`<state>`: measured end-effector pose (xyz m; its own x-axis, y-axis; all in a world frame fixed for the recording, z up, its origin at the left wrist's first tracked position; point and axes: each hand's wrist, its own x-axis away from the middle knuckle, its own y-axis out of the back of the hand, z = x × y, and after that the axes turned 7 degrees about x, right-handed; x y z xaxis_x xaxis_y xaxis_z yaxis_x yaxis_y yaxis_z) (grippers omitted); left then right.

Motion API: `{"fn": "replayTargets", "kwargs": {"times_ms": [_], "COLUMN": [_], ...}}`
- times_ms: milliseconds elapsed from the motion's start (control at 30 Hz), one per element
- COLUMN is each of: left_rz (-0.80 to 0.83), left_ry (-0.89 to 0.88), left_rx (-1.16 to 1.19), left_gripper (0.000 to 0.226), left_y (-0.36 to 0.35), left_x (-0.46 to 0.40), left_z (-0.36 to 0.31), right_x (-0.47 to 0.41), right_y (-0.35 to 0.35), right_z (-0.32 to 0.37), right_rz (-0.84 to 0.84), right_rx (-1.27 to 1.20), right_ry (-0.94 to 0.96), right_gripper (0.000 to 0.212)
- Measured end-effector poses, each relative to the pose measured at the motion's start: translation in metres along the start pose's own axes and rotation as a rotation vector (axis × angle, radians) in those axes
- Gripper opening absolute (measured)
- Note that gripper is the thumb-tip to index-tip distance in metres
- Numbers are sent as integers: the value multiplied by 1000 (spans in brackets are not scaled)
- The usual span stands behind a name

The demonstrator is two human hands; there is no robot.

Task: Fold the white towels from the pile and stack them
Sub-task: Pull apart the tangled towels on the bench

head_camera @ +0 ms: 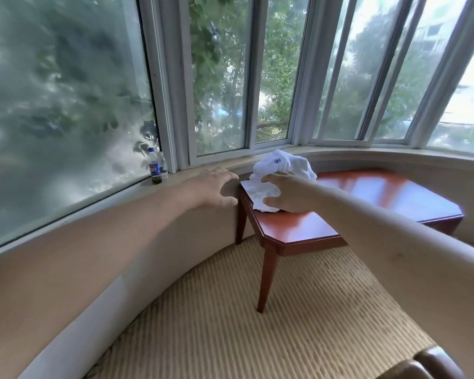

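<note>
Curved windows (pixel 230 77) wrap round a red wooden table (pixel 353 203) on a ribbed straw-coloured carpet (pixel 285 310), and a cola bottle (pixel 156 166) stands on the sill. I see the pile of white towels (pixel 282 166) crumpled at the table's far left corner against the sill. My right hand (pixel 288 192) reaches over it with fingers spread and curved, touching the near side, while my left hand (pixel 214 187) hovers just left of the table, fingers spread, holding nothing.
</note>
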<state>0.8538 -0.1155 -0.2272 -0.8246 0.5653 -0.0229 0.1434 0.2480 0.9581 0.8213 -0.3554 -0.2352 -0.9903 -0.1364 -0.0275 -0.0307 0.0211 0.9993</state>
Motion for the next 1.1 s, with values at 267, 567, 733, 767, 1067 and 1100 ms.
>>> {"fn": "replayTargets", "kwargs": {"times_ms": [267,567,733,767,1067,1100], "left_rz": [41,154,181,187,170,168], "left_ry": [-70,-133,-167,-165,-80,-64], "left_rx": [12,112,127,127,139,147], "left_gripper": [72,70,67,67,71,71], "left_y": [-7,-58,-73,-76,-108,-112], "left_x": [-154,-298,-367,-382,-551,-570], "left_z": [69,97,84,81,45,38], "right_x": [-131,-221,-256,-265,-367,-377], "right_y": [-23,-59,-75,-78,-106,-106], "right_z": [-54,-125,-180,-192,-343,-361], "right_rz": [31,88,114,120,110,119], "right_rx": [32,-15,-65,-65,-59,-63], "right_ry": [-74,-188,-234,-237,-209,-204], "right_gripper": [64,69,68,67,67,67]}}
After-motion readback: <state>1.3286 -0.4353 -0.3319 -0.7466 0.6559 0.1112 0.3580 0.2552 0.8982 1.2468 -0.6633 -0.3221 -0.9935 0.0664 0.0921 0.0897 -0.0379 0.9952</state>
